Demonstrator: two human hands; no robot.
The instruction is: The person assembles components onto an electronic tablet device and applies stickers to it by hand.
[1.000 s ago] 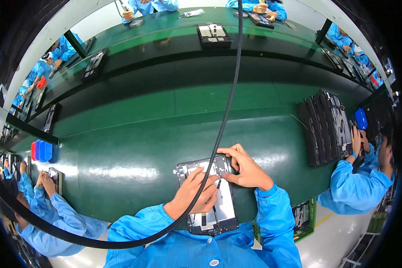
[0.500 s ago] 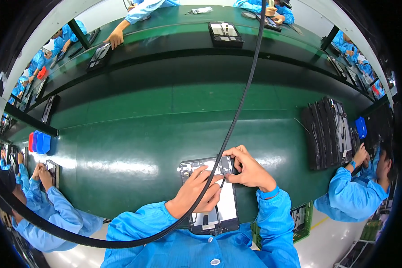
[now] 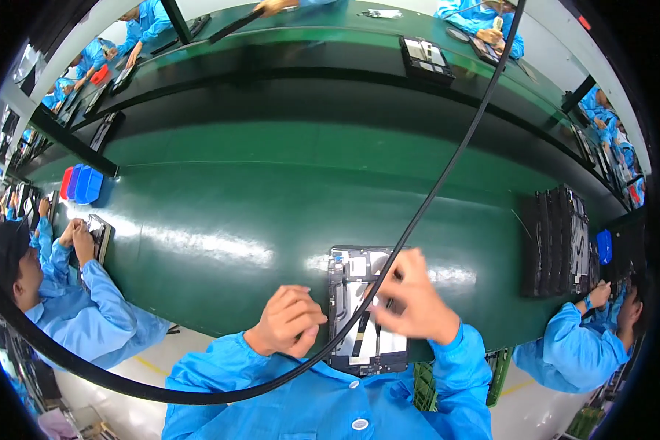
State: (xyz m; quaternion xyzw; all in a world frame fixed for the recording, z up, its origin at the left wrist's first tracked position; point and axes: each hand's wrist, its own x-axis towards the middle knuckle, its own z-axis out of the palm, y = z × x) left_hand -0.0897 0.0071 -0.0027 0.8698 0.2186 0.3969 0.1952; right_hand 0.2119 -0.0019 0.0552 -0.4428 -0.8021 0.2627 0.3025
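An opened tablet (image 3: 350, 297) lies at the near edge of the green bench, its circuit parts, silvery plates and black strips exposed. Just beyond its left edge is my left hand (image 3: 287, 320), its fingers curled in toward the thumb; whether anything is inside them is hidden. Over the tablet's upper right part hovers my right hand (image 3: 418, 301), slightly blurred, thumb and fingers apart with nothing visible between them. A thick black cable (image 3: 447, 172) passes in front of the view and covers part of the tablet and of my right hand's fingertips.
A stack of dark tablet-like units (image 3: 554, 242) stands at the right, near a blue bin (image 3: 603, 247). Blue and red bins (image 3: 88, 183) sit at the left. Co-workers work on both sides and across the bench. A green crate (image 3: 425, 385) is below the bench edge.
Both hands have come off the tablet's upper board: the left moved away leftward, the right lifted and opened. The view has shifted, so the bench appears further right.
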